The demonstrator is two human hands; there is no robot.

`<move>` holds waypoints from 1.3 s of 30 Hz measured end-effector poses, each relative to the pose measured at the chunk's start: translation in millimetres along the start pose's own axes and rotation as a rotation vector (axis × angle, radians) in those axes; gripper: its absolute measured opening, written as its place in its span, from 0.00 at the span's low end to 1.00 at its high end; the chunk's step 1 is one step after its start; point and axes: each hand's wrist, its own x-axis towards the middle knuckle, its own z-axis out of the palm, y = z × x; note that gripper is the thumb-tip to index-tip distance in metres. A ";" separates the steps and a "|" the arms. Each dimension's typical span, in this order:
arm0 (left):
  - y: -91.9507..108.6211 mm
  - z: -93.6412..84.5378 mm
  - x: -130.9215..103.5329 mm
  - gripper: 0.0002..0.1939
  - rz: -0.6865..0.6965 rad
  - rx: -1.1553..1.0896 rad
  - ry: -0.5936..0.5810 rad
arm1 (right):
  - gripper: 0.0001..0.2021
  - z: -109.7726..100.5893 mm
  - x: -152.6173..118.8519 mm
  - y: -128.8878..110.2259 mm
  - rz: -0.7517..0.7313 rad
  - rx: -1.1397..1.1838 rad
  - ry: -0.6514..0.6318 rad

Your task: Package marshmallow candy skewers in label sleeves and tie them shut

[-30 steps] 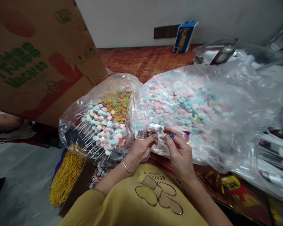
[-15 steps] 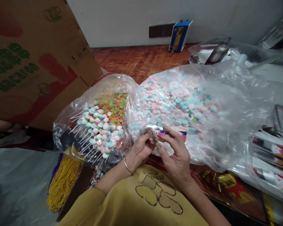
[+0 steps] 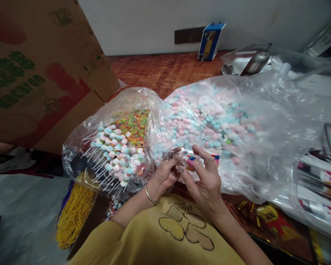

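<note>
My left hand [image 3: 167, 173], with a bangle on its wrist, is closed on a small crinkled brown-grey speckled bundle [image 3: 167, 155] whose kind I cannot make out. My right hand [image 3: 205, 176] faces it, the thumb tip close to the left fingertips and the other fingers apart. Beside and partly behind the right fingers is a small printed packet [image 3: 187, 154] in white, pink and blue; whether a finger grips it is unclear. Behind both hands spreads a large clear bag [image 3: 276, 121] of pink and blue marshmallows [image 3: 209, 119].
At left, marshmallow sticks [image 3: 113, 143] lie on a clear bag of colourful rings [image 3: 136, 123]. A cardboard box [image 3: 52, 81] stands far left. A blue device [image 3: 211, 41] is by the wall. Printed packets [image 3: 318, 206] fill a tray at right; gold fringe [image 3: 74, 217] hangs lower left.
My right fingers have shifted slightly, the thumb coming closer to the left fingertips. More of the speckled bundle and the printed packet shows. The bags and sticks stay put.
</note>
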 end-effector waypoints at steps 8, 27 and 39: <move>7.1 -1.3 1.4 0.11 -0.102 -0.115 -0.010 | 0.11 -4.8 1.2 -2.6 0.014 0.023 0.000; 39.4 -19.1 -29.8 0.11 0.120 -0.208 -0.081 | 0.12 -4.1 5.1 -11.4 -0.002 0.123 0.050; 130.7 -122.3 -138.8 0.20 0.919 -0.351 -0.140 | 0.09 107.0 49.8 -47.4 -0.274 0.266 -0.504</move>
